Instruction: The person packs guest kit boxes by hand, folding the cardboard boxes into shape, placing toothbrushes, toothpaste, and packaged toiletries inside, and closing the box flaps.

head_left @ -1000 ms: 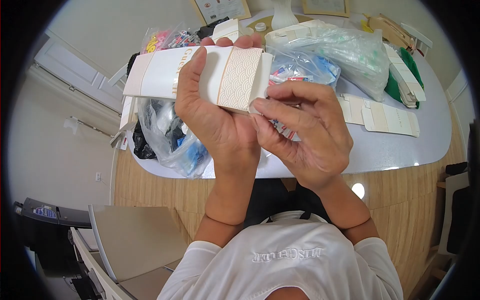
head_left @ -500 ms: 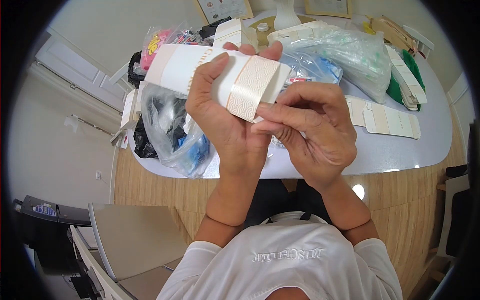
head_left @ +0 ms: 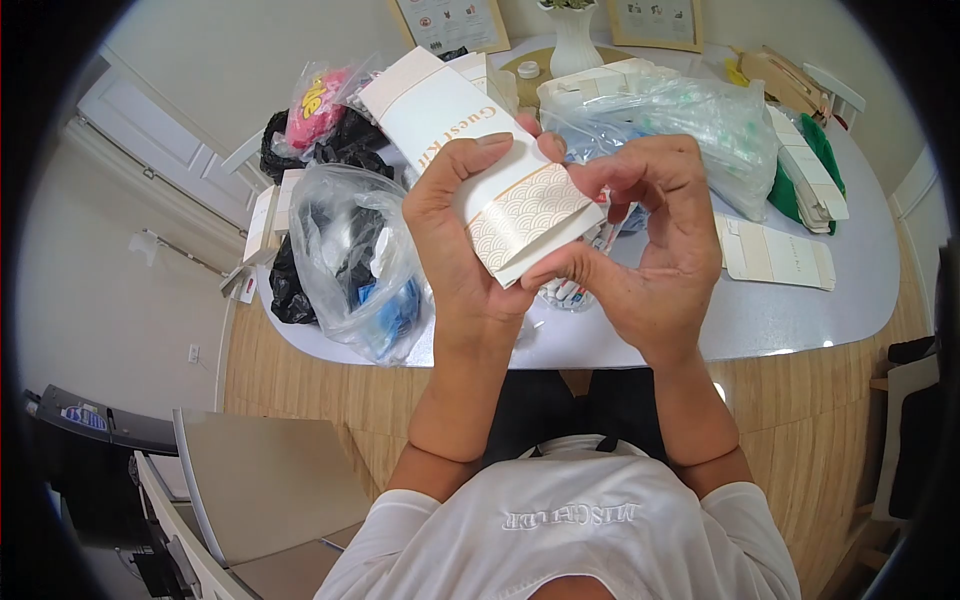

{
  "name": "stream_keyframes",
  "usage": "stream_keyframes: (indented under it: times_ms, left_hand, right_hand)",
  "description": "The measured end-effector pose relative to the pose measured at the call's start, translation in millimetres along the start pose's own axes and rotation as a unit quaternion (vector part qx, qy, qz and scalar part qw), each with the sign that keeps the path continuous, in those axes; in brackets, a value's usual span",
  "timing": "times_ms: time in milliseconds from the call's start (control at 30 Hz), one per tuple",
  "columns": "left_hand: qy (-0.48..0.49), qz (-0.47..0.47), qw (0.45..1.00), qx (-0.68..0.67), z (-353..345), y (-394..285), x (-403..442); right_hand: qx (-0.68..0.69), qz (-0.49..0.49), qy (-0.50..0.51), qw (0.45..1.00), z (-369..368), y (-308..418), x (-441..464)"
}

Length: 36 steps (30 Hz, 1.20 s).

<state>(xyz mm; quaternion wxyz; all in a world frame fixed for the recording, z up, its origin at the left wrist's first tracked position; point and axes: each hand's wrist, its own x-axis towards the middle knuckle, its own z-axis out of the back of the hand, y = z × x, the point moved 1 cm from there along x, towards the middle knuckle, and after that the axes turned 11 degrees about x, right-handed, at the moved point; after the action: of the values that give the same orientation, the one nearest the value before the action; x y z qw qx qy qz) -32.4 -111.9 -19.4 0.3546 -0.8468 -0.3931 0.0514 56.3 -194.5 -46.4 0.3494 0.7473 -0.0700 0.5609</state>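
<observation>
A white carton (head_left: pixel 455 112) printed "Guest Kit", with a gold scallop-patterned band at its near end, is held up over the table and tilted. My left hand (head_left: pixel 455 230) is wrapped round it, thumb across the printed face. At the near end, my right hand (head_left: pixel 665 250) spans the carton's edge, its thumb at the lower corner and its fingers at the upper one. The end flap there stands slightly away from the band. Behind the hands, partly hidden, is a container of small white tubes or sticks (head_left: pixel 568 294).
Clear plastic bags (head_left: pixel 350 250) lie left on the white table (head_left: pixel 780 325), with a pink packet (head_left: pixel 318 108) behind. A large bag of clear-wrapped items (head_left: pixel 720 130) lies right. Flat cartons (head_left: pixel 785 255) rest nearby. A white vase (head_left: pixel 574 42) and framed signs (head_left: pixel 655 22) stand at the back.
The carton has turned, so its far end points higher and its near end sits lower. My right fingers have gone from pinching the lower corner to spreading across the end.
</observation>
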Motion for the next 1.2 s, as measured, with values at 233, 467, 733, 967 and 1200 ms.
stream_keyframes:
  times_ms: [233, 467, 733, 967, 1200]
  left_hand:
    - [0.004, -0.006, 1.0, 0.017, -2.3, -2.5, -2.7]
    - [0.008, 0.016, 0.999, 0.028, 4.6, -3.7, -1.0]
    - [-0.001, -0.002, 1.0, 0.019, 8.5, -0.7, 0.7]
    - [-0.037, -0.087, 0.995, 0.034, 6.1, 3.0, 1.7]
    - [-0.016, -0.087, 0.996, 0.014, 10.7, 1.9, 2.6]
  right_hand:
    - [0.028, -0.063, -0.008, 0.998, -5.7, 2.4, -5.7]
    - [0.007, -0.095, 0.009, 0.995, -7.7, 6.2, -4.4]
    - [0.011, -0.096, 0.012, 0.995, -8.1, -2.4, -8.9]
    - [0.402, -0.313, -0.076, 0.857, -23.7, 1.5, -13.1]
    - [0.434, -0.33, -0.059, 0.836, -22.9, 1.6, -14.3]
